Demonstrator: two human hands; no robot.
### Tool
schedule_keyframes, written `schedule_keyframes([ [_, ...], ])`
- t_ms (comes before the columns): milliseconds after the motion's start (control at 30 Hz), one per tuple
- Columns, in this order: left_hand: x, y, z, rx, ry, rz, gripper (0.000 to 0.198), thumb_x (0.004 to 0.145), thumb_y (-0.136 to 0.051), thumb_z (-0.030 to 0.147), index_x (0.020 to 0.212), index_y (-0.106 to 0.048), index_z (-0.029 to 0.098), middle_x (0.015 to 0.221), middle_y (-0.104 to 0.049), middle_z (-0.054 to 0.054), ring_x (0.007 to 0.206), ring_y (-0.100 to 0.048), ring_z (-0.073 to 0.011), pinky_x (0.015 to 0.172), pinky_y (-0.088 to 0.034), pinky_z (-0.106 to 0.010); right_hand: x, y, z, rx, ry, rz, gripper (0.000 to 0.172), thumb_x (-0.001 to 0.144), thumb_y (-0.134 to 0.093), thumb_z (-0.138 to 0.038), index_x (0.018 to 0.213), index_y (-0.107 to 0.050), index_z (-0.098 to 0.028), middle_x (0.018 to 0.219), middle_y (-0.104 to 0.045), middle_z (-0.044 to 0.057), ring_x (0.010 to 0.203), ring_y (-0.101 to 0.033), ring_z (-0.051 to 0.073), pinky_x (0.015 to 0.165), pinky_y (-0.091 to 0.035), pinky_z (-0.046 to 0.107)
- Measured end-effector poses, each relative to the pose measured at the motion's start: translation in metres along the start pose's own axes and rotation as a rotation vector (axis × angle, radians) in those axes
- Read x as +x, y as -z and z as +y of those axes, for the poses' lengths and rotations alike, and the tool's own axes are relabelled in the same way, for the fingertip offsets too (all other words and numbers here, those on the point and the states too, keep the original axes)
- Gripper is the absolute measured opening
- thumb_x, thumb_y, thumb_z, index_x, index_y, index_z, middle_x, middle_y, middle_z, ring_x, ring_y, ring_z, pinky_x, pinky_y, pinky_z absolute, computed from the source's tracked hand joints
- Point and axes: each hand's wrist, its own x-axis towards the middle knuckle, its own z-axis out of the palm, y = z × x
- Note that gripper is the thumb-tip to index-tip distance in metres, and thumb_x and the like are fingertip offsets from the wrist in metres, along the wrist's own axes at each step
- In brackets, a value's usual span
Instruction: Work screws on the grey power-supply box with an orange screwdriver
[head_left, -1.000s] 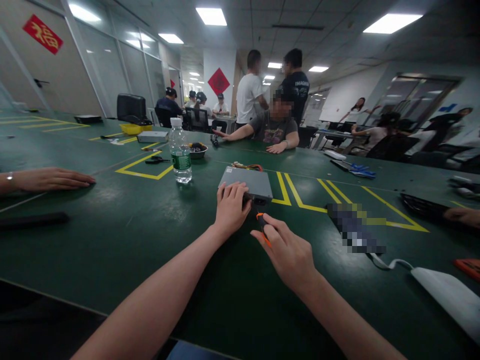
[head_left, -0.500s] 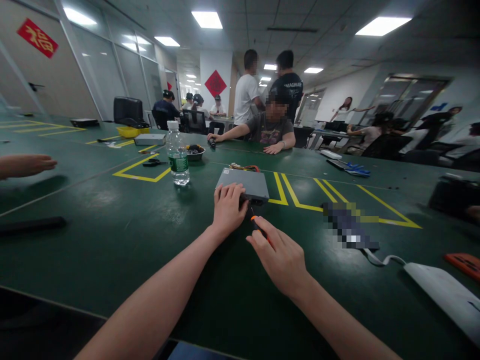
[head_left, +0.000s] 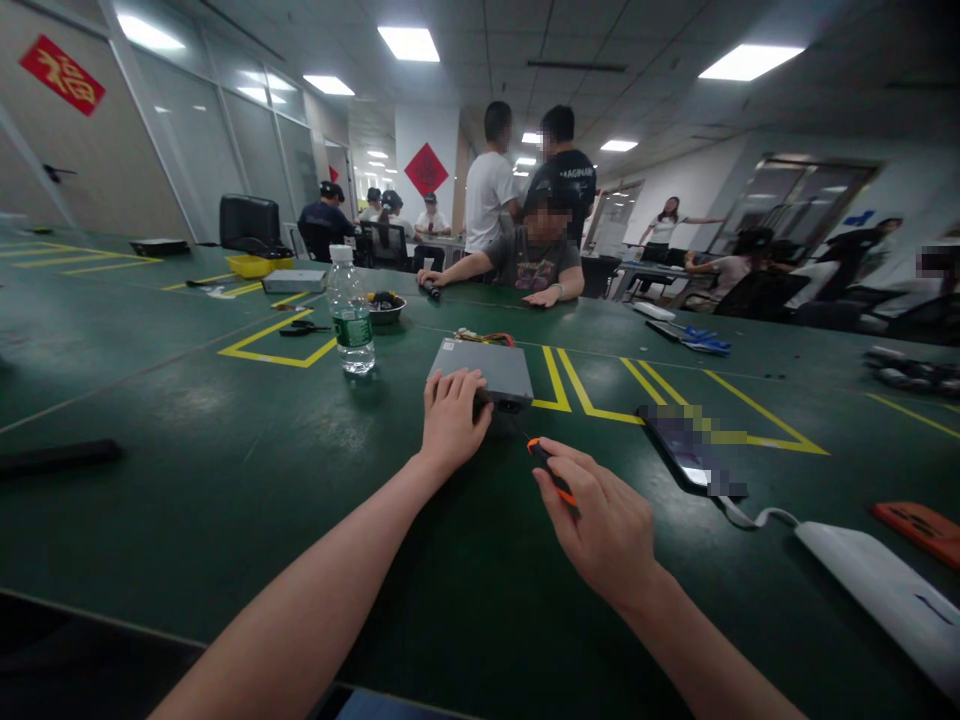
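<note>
A grey metal computer power supply (head_left: 495, 367) lies on the green table, its bundle of coloured wires (head_left: 487, 338) at the far side. My left hand (head_left: 454, 420) grips its near left corner, fingers over the top and thumb at the front face. My right hand (head_left: 600, 510) holds a screwdriver (head_left: 538, 452) with an orange and black handle. Its thin shaft points toward the front of the power supply, and the tip stands a little apart from it.
A water bottle (head_left: 351, 315) stands left of the power supply, with a metal bowl (head_left: 386, 308) behind it. To the right lie a phone (head_left: 679, 445) on a white cable and a white power bank (head_left: 885, 590). A person (head_left: 536, 255) sits across the table.
My right hand has drawn the screwdriver back and to the right, away from the power supply's front. My left hand stays on the power supply. A co-worker's hand at far left has gone from view.
</note>
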Motion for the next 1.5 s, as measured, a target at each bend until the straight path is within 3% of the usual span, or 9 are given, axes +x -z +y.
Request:
schedule_keyframes([
  [200, -0.001, 0.001, -0.002, 0.0, -0.026, -0.025, 0.027, 0.077, -0.05, 0.024, 0.104, -0.048, 0.023, 0.121, -0.054, -0.002, 0.119, -0.04, -0.02, 0.109, -0.015, -0.042, -0.005, 0.002, 0.014, -0.015, -0.058, 0.027, 0.02, 0.08, -0.056, -0.016, 0.1, -0.049, -0.015, 0.1, -0.064, 0.009, 0.084, -0.062, 0.014, 0.07, -0.049, 0.025],
  [600, -0.001, 0.003, -0.002, 0.0, -0.028, -0.048, 0.032, 0.074, -0.049, 0.019, 0.106, -0.048, 0.022, 0.121, -0.053, -0.003, 0.12, -0.039, -0.0205, 0.109, -0.014, -0.042, -0.005, -0.001, 0.013, -0.05, -0.027, -0.003, 0.016, 0.081, -0.056, -0.016, 0.095, -0.05, -0.016, 0.1, -0.064, 0.009, 0.084, -0.062, 0.014, 0.07, -0.048, 0.024],
  [767, -0.001, 0.003, -0.001, -0.004, -0.033, -0.029, 0.032, 0.074, -0.049, 0.017, 0.105, -0.048, 0.023, 0.12, -0.054, -0.003, 0.119, -0.041, -0.0199, 0.109, -0.015, -0.041, -0.003, 0.002, 0.002, -0.114, 0.012, -0.089, 0.009, 0.082, -0.053, -0.019, 0.091, -0.054, -0.016, 0.101, -0.063, 0.01, 0.09, -0.059, 0.018, 0.079, -0.047, 0.031],
  [933, -0.001, 0.004, 0.0, -0.005, -0.034, -0.026, 0.032, 0.073, -0.048, 0.016, 0.105, -0.049, 0.023, 0.12, -0.055, -0.003, 0.118, -0.041, -0.02, 0.108, -0.016, -0.041, 0.001, 0.005, -0.013, -0.112, 0.019, -0.188, 0.021, 0.083, -0.041, -0.018, 0.098, -0.055, -0.012, 0.106, -0.059, 0.016, 0.096, -0.056, 0.023, 0.081, -0.046, 0.038],
  [1067, -0.001, 0.004, 0.0, -0.002, -0.033, -0.026, 0.032, 0.074, -0.048, 0.016, 0.105, -0.048, 0.023, 0.12, -0.054, -0.003, 0.119, -0.041, -0.0202, 0.108, -0.016, -0.042, 0.001, 0.006, -0.012, -0.215, 0.064, -0.142, 0.019, 0.084, -0.046, -0.02, 0.099, -0.056, -0.012, 0.1, -0.062, 0.014, 0.082, -0.058, 0.02, 0.072, -0.044, 0.033],
  [1200, -0.001, 0.002, -0.001, -0.001, -0.026, -0.025, 0.033, 0.073, -0.048, 0.015, 0.105, -0.048, 0.023, 0.12, -0.054, -0.003, 0.119, -0.04, -0.0206, 0.108, -0.015, -0.043, 0.001, 0.009, -0.009, -0.216, -0.002, -0.147, 0.019, 0.086, -0.047, -0.027, 0.092, -0.058, -0.012, 0.083, -0.064, 0.009, 0.07, -0.057, 0.016, 0.068, -0.041, 0.03],
  [1367, -0.001, 0.001, -0.001, -0.005, -0.028, -0.006, 0.032, 0.073, -0.048, 0.015, 0.103, -0.048, 0.023, 0.119, -0.055, -0.002, 0.118, -0.041, -0.0201, 0.108, -0.015, -0.042, 0.001, 0.01, -0.018, -0.181, -0.058, -0.219, 0.027, 0.085, -0.039, -0.022, 0.102, -0.056, -0.008, 0.106, -0.056, 0.019, 0.083, -0.056, 0.022, 0.069, -0.044, 0.034],
  [1500, -0.001, 0.001, -0.001, -0.009, -0.025, -0.003, 0.033, 0.072, -0.048, 0.014, 0.104, -0.048, 0.023, 0.12, -0.055, -0.003, 0.118, -0.042, -0.0211, 0.108, -0.015, -0.043, -0.001, 0.005, -0.025, -0.164, 0.025, -0.251, 0.028, 0.083, -0.04, -0.013, 0.107, -0.054, -0.008, 0.11, -0.056, 0.02, 0.084, -0.057, 0.021, 0.071, -0.045, 0.034],
])
